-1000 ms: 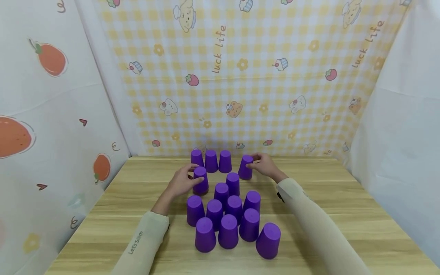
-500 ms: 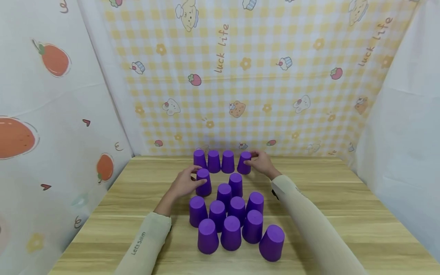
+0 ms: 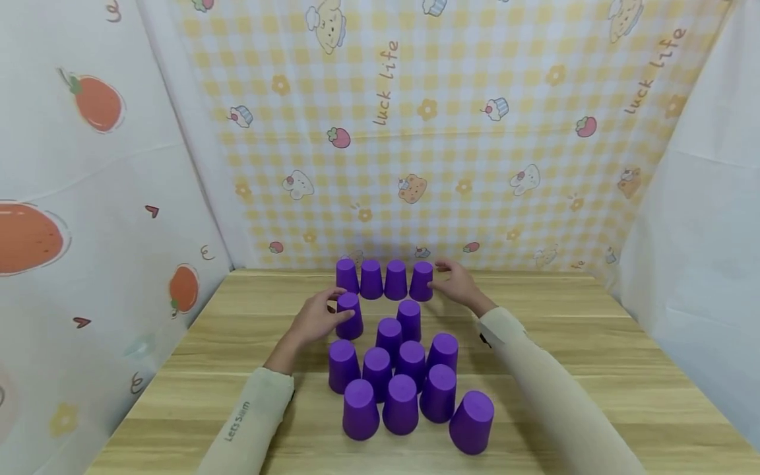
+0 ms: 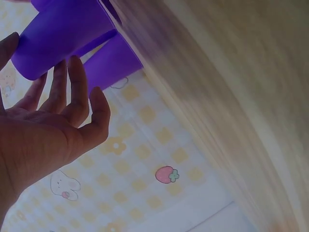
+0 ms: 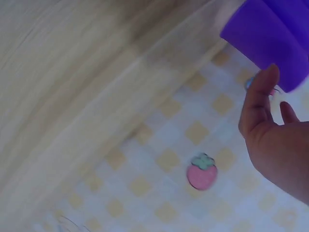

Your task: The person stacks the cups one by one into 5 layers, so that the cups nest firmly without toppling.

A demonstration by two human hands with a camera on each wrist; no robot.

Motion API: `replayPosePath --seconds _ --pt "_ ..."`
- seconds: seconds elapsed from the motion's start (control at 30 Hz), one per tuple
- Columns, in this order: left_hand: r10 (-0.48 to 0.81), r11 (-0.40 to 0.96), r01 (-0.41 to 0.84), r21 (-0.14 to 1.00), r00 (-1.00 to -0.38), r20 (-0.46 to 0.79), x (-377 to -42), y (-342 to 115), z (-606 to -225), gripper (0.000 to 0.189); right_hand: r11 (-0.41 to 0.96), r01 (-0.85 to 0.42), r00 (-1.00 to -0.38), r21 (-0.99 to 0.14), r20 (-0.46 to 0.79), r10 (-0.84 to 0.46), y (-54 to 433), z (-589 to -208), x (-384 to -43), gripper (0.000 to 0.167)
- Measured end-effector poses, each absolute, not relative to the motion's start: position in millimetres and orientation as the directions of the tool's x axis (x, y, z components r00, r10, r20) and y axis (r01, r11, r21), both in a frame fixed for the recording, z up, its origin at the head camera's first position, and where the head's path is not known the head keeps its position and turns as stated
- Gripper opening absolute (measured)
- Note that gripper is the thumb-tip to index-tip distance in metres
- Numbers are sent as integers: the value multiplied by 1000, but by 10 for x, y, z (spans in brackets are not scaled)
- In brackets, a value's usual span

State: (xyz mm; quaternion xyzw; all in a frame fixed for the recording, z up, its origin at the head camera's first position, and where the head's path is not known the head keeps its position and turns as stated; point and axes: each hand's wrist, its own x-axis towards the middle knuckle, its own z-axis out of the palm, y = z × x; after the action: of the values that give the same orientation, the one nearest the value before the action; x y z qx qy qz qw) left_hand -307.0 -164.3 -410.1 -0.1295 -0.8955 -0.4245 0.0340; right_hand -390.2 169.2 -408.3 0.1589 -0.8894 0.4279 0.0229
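Several purple cups stand upside down on the wooden table. My left hand (image 3: 316,318) pinches one purple cup (image 3: 349,316) between thumb and fingers, just in front of the back row's left end. In the left wrist view, the hand (image 4: 53,125) has its thumb and fingertips on either side of that cup (image 4: 65,36). At the row's right end stands another purple cup (image 3: 421,282). My right hand (image 3: 458,285) is beside it, fingers loose and spread, thumb tip right at its side. The right wrist view has the hand (image 5: 275,130) with a fingertip overlapping the cup (image 5: 270,41).
Two purple cups stand mid-table, one behind the other (image 3: 389,340). A nearer cluster includes a front cup (image 3: 400,406) and a lone cup (image 3: 472,422) at the right. The checked cloth (image 3: 427,152) rises directly behind the table's (image 3: 552,343) back edge.
The right hand has slid its cup back and left to the end of the back row, then loosened and drawn slightly right. The left hand stays on its cup. The head view has shifted slightly.
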Motion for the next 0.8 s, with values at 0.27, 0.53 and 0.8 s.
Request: replayPosePath --seconds 0.27,0.53,0.8 --pt "90 619 178 765 -984 156 -3135 -1837 -4108 53 525 -435 -875 -732 205 -439 1760 -3918 -3333 28" --pt "47 627 149 765 -987 153 -3184 -1866 -4090 53 515 -422 -876 -746 190 -442 1799 -3885 -3151 27" --pt "128 661 227 716 -973 190 -3167 -1572 -3944 56 531 -413 -890 -740 206 -407 1714 -3792 -3119 31"
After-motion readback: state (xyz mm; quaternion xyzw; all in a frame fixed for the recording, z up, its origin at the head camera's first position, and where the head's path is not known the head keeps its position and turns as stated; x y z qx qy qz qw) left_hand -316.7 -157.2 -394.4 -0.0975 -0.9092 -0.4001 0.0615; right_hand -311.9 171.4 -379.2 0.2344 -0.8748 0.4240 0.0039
